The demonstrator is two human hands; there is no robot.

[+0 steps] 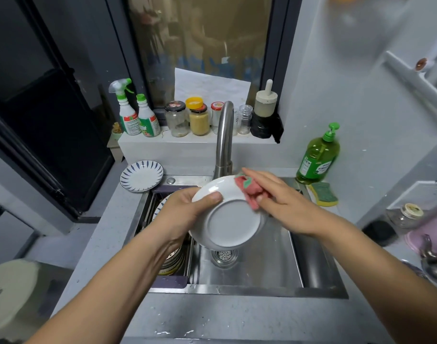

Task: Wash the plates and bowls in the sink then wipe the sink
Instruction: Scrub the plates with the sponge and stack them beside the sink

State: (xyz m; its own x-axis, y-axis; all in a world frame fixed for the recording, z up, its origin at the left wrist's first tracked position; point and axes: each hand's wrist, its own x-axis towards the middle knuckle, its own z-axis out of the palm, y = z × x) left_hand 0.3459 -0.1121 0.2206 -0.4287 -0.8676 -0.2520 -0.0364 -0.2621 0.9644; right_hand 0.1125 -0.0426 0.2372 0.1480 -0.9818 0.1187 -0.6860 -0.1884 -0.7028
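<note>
Left hand point(185, 212) grip clamps plate point(231, 224) rim, underside up, tilted over sink point(262, 266), likely so runoff drops in. Right hand point(279, 197) unclenched: flat fingers press cloth point(247, 188) on plate's back to scrub. More dishes point(171, 261) in sink's left part.

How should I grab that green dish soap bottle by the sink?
Take the dish soap bottle round its body, below the pump, coming from the sink side: it stands upright, with the wall close behind and the sponge at its foot.
</note>
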